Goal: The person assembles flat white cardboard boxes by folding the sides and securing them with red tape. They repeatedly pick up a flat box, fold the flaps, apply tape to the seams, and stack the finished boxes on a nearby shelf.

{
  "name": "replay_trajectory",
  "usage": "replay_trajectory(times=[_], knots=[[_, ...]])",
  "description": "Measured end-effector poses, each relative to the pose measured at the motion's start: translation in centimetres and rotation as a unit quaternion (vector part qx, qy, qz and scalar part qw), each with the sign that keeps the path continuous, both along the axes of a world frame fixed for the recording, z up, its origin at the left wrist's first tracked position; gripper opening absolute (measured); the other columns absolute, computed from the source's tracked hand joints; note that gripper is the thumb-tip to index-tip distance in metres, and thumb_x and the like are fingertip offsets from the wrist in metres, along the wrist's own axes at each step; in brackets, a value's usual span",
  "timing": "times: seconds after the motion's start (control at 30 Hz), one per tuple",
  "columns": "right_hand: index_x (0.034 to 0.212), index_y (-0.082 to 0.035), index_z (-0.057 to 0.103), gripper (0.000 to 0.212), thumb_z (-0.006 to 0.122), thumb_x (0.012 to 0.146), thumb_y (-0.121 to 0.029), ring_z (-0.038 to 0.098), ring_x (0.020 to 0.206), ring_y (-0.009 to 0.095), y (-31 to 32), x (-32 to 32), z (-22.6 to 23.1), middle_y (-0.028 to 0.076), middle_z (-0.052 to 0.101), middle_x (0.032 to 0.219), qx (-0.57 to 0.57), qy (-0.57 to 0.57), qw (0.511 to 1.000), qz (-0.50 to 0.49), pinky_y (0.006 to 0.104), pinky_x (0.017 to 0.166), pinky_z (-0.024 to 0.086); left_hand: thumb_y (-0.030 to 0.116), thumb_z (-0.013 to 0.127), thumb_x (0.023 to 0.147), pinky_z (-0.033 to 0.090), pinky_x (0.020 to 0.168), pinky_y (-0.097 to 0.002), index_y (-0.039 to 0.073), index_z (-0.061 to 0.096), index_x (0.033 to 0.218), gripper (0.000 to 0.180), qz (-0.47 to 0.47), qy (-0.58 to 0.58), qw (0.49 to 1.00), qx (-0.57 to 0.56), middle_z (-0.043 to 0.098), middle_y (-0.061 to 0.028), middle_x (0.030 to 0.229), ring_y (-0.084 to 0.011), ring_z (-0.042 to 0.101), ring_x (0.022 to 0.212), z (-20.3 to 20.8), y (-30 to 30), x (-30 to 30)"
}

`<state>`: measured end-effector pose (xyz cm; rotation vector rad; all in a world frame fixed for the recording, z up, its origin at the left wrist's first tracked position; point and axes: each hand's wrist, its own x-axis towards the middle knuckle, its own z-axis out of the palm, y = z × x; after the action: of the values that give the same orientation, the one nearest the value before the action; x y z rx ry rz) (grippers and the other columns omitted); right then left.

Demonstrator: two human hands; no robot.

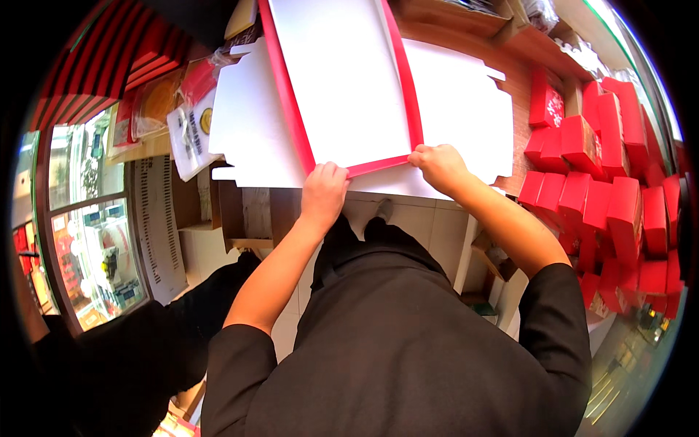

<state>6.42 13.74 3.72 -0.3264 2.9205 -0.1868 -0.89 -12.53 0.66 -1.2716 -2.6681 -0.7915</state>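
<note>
A long shallow box tray [342,73], white inside with red raised sides, lies on top of flat white die-cut cardboard sheets [459,95]. Its near end points toward me. My left hand [325,191] is closed on the near left corner, and my right hand [439,166] pinches the near right corner. Between them the red near edge [378,166] runs at a slant, a little higher on the right. The fingertips are bent over the red rim, partly hiding both corners. The sheets below reach past the tray on both sides.
Many small red boxes [582,204] are stacked to the right of the wooden table [517,138]. Plastic-wrapped packets [193,131] lie at the left, below red striped stacks [109,58]. Another person in dark clothes [131,357] is at my left. Cardboard cartons [466,14] stand behind.
</note>
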Motion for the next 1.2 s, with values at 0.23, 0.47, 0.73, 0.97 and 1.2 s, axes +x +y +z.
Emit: replay_trajectory(times=[0.23,0.47,0.73,0.97,1.2], knots=[[0.081,-0.008,0.06,0.006,0.06,0.075,-0.006,0.059,0.085,0.024,-2.4,-0.2,0.0,0.008,0.061,0.085,0.026,0.125,0.991,0.04,0.0352,0.076,0.047,0.008,0.062,0.082,0.051,0.065,-0.0401,0.006,0.061,0.079,0.004,0.018,-0.014,0.998,-0.055,0.057,-0.0101,0.077,-0.0292,0.061,0.075,-0.6,1.0,0.1],[0.093,-0.008,0.061,0.018,0.057,0.076,-0.006,0.056,0.091,0.024,-4.2,-1.1,-3.0,0.005,0.059,0.092,-0.146,0.137,0.978,0.064,0.0359,0.08,0.044,0.017,0.065,0.084,0.051,0.064,-0.0413,0.005,0.061,0.082,0.012,-0.037,-0.059,0.998,-0.001,0.058,-0.0115,0.079,-0.0304,0.061,0.076,-0.2,3.8,0.3],[0.084,-0.004,0.06,0.013,0.056,0.072,0.001,0.056,0.087,0.029,-4.7,-1.2,-2.6,0.01,0.058,0.089,-0.209,0.078,0.975,0.003,0.0394,0.077,0.048,0.032,0.075,0.075,0.032,0.106,-0.0487,0.007,0.065,0.086,0.03,-0.216,0.09,0.962,-0.138,0.06,-0.0083,0.11,-0.0272,0.051,0.116,4.2,-1.7,-4.9],[0.086,-0.004,0.06,0.013,0.057,0.073,-0.002,0.057,0.089,0.029,-6.2,-0.7,-3.0,0.009,0.058,0.09,-0.162,0.127,0.979,-0.004,0.0387,0.079,0.047,0.016,0.068,0.073,0.039,0.088,-0.0393,0.008,0.06,0.074,0.011,-0.22,0.103,0.966,-0.088,0.058,-0.0068,0.089,-0.0244,0.055,0.097,2.1,-0.7,-3.4],[0.085,-0.004,0.061,0.009,0.06,0.077,-0.008,0.057,0.088,0.028,-8.3,-1.4,-3.1,0.009,0.058,0.089,-0.216,0.128,0.968,-0.004,0.0389,0.077,0.047,0.028,0.069,0.082,0.034,0.104,-0.0452,0.005,0.06,0.1,0.032,-0.258,0.056,0.959,-0.107,0.057,-0.0093,0.116,-0.0264,0.05,0.116,2.7,-1.5,-5.0]])
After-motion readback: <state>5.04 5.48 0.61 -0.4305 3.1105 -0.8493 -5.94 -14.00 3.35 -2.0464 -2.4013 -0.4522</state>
